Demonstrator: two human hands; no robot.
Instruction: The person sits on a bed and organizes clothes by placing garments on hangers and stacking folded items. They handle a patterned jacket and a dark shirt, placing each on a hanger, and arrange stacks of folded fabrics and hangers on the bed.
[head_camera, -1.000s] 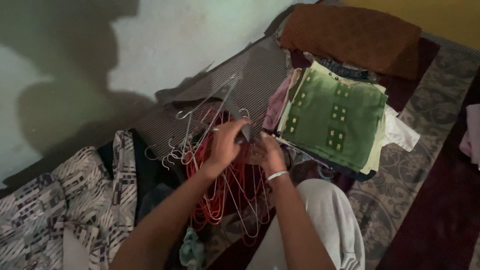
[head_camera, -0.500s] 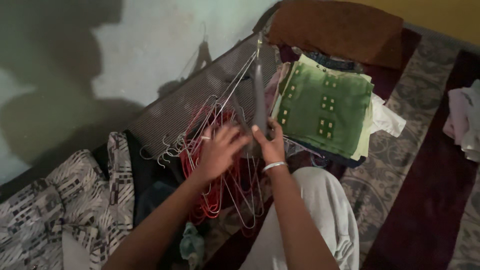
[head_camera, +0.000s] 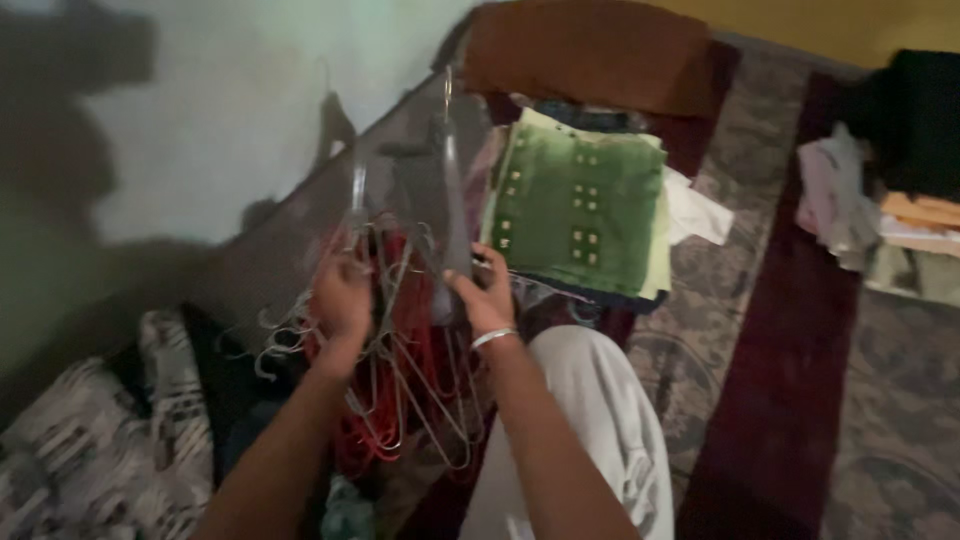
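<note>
your right hand (head_camera: 487, 297) is clenched on the foot of one grey hanger (head_camera: 452, 190), which stands nearly upright, long axis running from your thumb toward 12 o'clock, hook at the very top near the brown cushion (head_camera: 590, 55). your left hand (head_camera: 345, 295) sits at 9 o'clock from the right, fingers closed into the tangle of wire hangers (head_camera: 400, 380), red and bare metal together, that hangs toward 6 o'clock between your forearms. the lifted hanger touches the bundle only at its lower end, as far as the blur lets you tell; the right hand is the nearer one to it. at 2 o'clock lies the green folded cloth (head_camera: 575, 205) on its stack, near but apart.
</note>
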